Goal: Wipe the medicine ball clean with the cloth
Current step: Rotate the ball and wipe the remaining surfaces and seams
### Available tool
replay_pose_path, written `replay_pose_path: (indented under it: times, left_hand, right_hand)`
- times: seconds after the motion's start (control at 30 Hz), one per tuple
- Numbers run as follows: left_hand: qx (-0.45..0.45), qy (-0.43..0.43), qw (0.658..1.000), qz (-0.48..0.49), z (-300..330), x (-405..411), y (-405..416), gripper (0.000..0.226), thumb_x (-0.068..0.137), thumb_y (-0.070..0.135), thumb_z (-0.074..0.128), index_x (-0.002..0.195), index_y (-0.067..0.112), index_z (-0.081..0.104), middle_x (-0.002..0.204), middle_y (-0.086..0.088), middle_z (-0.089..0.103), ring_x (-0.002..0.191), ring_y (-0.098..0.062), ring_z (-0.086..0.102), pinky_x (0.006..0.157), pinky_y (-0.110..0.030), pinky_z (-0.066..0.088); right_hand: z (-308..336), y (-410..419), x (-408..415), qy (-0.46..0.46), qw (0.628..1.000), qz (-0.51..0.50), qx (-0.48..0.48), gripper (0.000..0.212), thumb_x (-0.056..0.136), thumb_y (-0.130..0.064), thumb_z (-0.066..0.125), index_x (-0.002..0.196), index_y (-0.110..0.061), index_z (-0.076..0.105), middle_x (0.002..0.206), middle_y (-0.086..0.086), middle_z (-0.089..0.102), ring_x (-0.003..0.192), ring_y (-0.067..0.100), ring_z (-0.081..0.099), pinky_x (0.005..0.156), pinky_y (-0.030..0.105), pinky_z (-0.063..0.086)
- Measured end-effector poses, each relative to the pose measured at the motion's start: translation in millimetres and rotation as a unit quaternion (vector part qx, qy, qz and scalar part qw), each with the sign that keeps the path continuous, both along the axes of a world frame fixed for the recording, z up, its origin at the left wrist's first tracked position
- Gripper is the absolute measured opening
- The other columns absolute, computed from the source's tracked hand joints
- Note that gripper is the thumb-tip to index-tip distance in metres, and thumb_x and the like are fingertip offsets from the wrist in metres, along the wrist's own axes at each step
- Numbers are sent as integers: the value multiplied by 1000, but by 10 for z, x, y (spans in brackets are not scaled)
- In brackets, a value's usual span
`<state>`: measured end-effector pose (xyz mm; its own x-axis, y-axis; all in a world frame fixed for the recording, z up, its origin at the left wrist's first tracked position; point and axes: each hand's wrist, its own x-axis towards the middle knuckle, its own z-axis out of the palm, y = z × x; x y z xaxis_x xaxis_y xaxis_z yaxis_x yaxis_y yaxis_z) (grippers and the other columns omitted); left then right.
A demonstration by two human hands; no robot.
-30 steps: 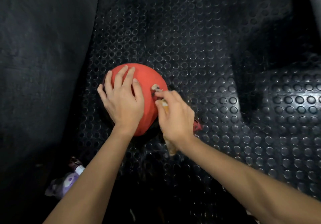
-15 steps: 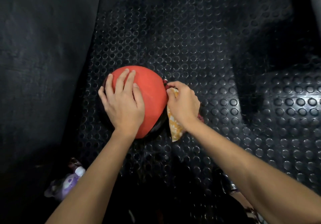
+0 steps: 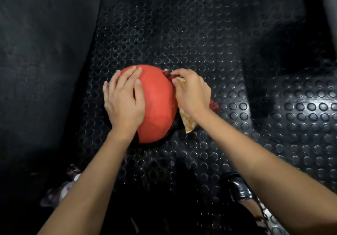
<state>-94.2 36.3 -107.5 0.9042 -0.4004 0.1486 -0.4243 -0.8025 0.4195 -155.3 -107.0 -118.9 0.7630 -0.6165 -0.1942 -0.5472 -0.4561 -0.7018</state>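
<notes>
Floor (image 3: 200, 34): black rubber matting with raised round studs. Medicine ball (image 3: 156, 103), red, rests directly on it. Small purple-and-white bottle (image 3: 60, 189) lies on the floor, near side, below the left forearm.

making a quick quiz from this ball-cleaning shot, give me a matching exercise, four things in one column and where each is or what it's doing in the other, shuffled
Things:
1. left hand
2. right hand
3. cloth
4. medicine ball

States:
A. red, sitting on the studded mat
B. patterned, hanging down beside the ball
C. lying flat on the ball's top
D. gripping the cloth at the ball's side

Pairs: 1-C, 2-D, 3-B, 4-A
</notes>
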Motion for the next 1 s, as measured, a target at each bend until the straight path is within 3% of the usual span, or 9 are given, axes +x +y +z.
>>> replay_pose_path:
  times: [0.17, 0.3, 0.47, 0.53, 0.63, 0.7, 0.83, 0.9, 1.0]
  left_hand:
    - [-48, 22, 996, 76, 14, 65, 110, 44, 96, 32, 30, 130, 28, 57, 138, 15, 51, 135, -14, 36, 113, -39, 25]
    - [-48, 13, 991, 121, -11, -37, 47, 42, 95, 31, 33, 129, 29, 58, 138, 17, 51, 134, -14, 36, 112, -41, 25]
    - [-29, 38, 985, 164, 20, 24, -103, 40, 98, 32, 32, 130, 32, 56, 140, 19, 48, 136, -12, 32, 113, -49, 19]
    - [-29, 67, 980, 184, 67, 47, -177, 39, 100, 32, 33, 133, 33, 54, 143, 20, 44, 139, -12, 26, 115, -51, 12]
    - [-35, 143, 969, 196, 159, 84, -262, 40, 101, 31, 34, 139, 32, 47, 149, 18, 36, 143, -16, 17, 115, -51, 4]
    - [-49, 190, 964, 180, 181, 239, -186, 39, 99, 30, 40, 138, 31, 48, 148, 15, 39, 141, -19, 20, 116, -47, 10]
    - [-182, 228, 943, 158, 155, 645, 128, 37, 90, 28, 58, 126, 19, 62, 119, 2, 64, 115, -15, 56, 108, -34, 39]
    - [-195, 250, 925, 211, 94, 738, 252, 47, 87, 38, 63, 128, 17, 59, 124, 0, 62, 115, -14, 57, 107, -33, 41]
    - [-194, 367, 860, 296, -2, 748, 313, 97, 59, 76, 66, 137, 21, 50, 140, -2, 50, 125, -21, 49, 108, -41, 39]
  right_hand:
    - [114, 527, -363, -122, 982, 115, -91, 23, 91, -23, 54, 110, -31, 65, 100, -7, 61, 88, 17, 62, 63, 32, 52]
    - [-2, 220, -122, -34, 998, -47, -16, 25, 95, -24, 50, 116, -31, 62, 113, -9, 62, 99, 16, 61, 74, 26, 39]
    - [110, 574, -466, -110, 993, 33, -33, 22, 93, -24, 54, 112, -29, 63, 108, -12, 60, 87, 12, 61, 67, 28, 42]
    - [-23, 434, -444, -80, 996, -24, -24, 20, 94, -24, 53, 111, -30, 61, 109, -12, 61, 88, 8, 58, 67, 25, 36]
    - [-212, 150, -319, -3, 989, -116, 90, 19, 93, -26, 54, 110, -31, 61, 106, -10, 65, 97, 13, 60, 73, 28, 40]
    - [-276, 71, -315, 0, 978, -148, 146, 18, 92, -29, 55, 109, -33, 61, 105, -10, 66, 99, 15, 60, 80, 33, 47]
    - [-342, -32, -405, -13, 964, -205, 169, 22, 91, -29, 57, 113, -26, 59, 100, -9, 61, 97, 14, 57, 84, 32, 45]
    - [-380, -46, -442, 6, 959, -194, 207, 27, 89, -29, 58, 115, -22, 57, 100, -5, 62, 96, 18, 60, 87, 36, 48]
    - [-457, -48, -449, 52, 908, -225, 349, 29, 86, -27, 62, 113, -15, 62, 96, 7, 67, 91, 24, 64, 85, 38, 52]
